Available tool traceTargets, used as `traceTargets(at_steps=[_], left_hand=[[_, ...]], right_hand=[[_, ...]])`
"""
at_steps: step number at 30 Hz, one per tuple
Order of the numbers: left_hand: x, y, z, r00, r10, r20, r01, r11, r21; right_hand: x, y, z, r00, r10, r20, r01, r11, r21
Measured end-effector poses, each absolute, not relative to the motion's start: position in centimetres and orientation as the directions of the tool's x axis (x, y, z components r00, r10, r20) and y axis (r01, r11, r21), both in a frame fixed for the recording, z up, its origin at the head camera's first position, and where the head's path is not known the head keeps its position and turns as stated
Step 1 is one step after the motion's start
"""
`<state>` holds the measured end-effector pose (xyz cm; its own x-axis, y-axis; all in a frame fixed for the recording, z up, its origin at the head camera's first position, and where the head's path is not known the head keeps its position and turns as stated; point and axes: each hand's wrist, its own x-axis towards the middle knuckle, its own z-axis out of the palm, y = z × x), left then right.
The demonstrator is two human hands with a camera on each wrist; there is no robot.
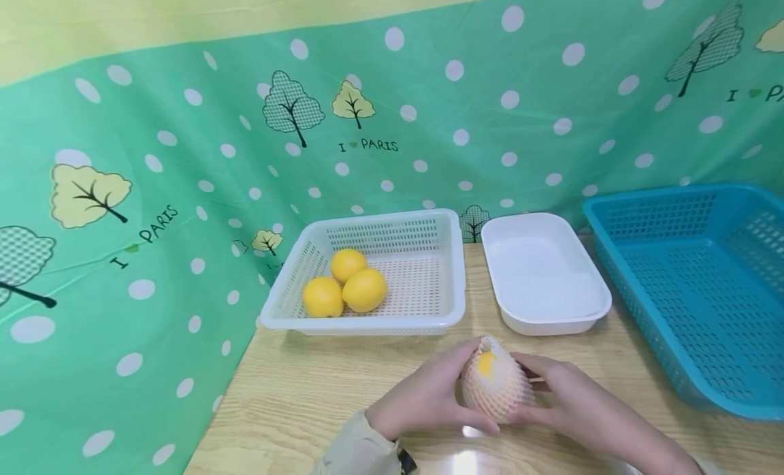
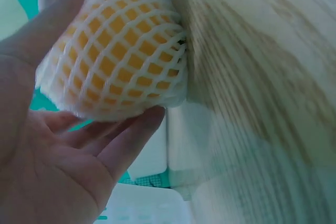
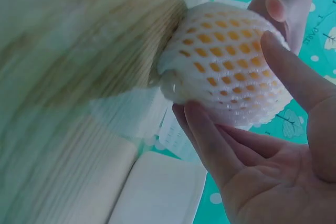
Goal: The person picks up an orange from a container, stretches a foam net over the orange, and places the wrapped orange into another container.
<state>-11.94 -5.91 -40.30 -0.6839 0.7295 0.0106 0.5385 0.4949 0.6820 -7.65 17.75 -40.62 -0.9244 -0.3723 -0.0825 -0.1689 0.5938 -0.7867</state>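
Note:
A yellow fruit in a white foam net [image 1: 497, 386] is near the front of the wooden table, between my two hands. From the left side, my left hand [image 1: 429, 397] grips the net with thumb and fingers spread around it. My right hand [image 1: 566, 400] holds the opposite side in the same way. Yellow skin shows through the mesh of the foam net [image 2: 123, 51] in the left wrist view. The right wrist view shows the right thumb and fingertips against the foam net [image 3: 226, 61], whose lower end appears to touch the tabletop.
Behind the left hand stands a white perforated basket [image 1: 416, 277] with three yellow fruits [image 1: 365, 290] in its left part. A shallow white tray [image 1: 545, 271] sits to its right. A large blue basket [image 1: 692, 284] stands at the far right. A green patterned cloth [image 1: 380, 175] hangs behind.

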Motion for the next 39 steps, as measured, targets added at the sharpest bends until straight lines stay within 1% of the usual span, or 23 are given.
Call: traceTargets(at_steps=[2, 7, 12, 18, 23, 29, 33, 37, 39], left_hand=[[-11.9, -5.9, -40.3, -0.691, 0.723, 0.008, 0.535, 0.503, 0.679], [-11.8, -5.9, -40.3, -0.734, 0.679, -0.027, 0.491, 0.557, 0.671], [-11.9, -5.8, -40.5, -0.719, 0.695, -0.025, 0.498, 0.540, 0.678], [-11.9, -5.8, -40.6, -0.717, 0.697, 0.027, 0.522, 0.511, 0.683], [-11.9, -5.8, -40.5, -0.730, 0.681, 0.056, 0.492, 0.467, 0.734], [-11.9, -5.9, -40.4, -0.755, 0.654, 0.030, 0.402, 0.427, 0.810], [-12.1, -5.9, -40.4, -0.744, 0.668, 0.018, 0.362, 0.380, 0.851], [-12.4, -6.0, -40.2, -0.710, 0.704, 0.007, 0.333, 0.327, 0.885], [-12.5, -6.1, -40.2, -0.699, 0.715, 0.003, 0.322, 0.311, 0.894]], right_hand=[[-7.6, 17.7, -40.5, -0.928, -0.364, -0.074, -0.170, 0.593, -0.787], [-7.4, 17.6, -40.5, -0.931, -0.364, -0.029, -0.202, 0.581, -0.789], [-7.4, 17.5, -40.5, -0.931, -0.364, 0.003, -0.227, 0.573, -0.788], [-7.2, 17.4, -40.4, -0.944, -0.330, 0.003, -0.209, 0.591, -0.779], [-7.0, 17.4, -40.1, -0.951, -0.308, 0.020, -0.201, 0.569, -0.798], [-7.0, 17.4, -39.7, -0.956, -0.288, 0.051, -0.197, 0.508, -0.839], [-7.0, 17.6, -39.5, -0.959, -0.276, 0.066, -0.199, 0.486, -0.851], [-7.1, 18.1, -39.1, -0.953, -0.288, 0.091, -0.225, 0.474, -0.852], [-7.2, 18.3, -38.9, -0.954, -0.288, 0.078, -0.209, 0.456, -0.865]])
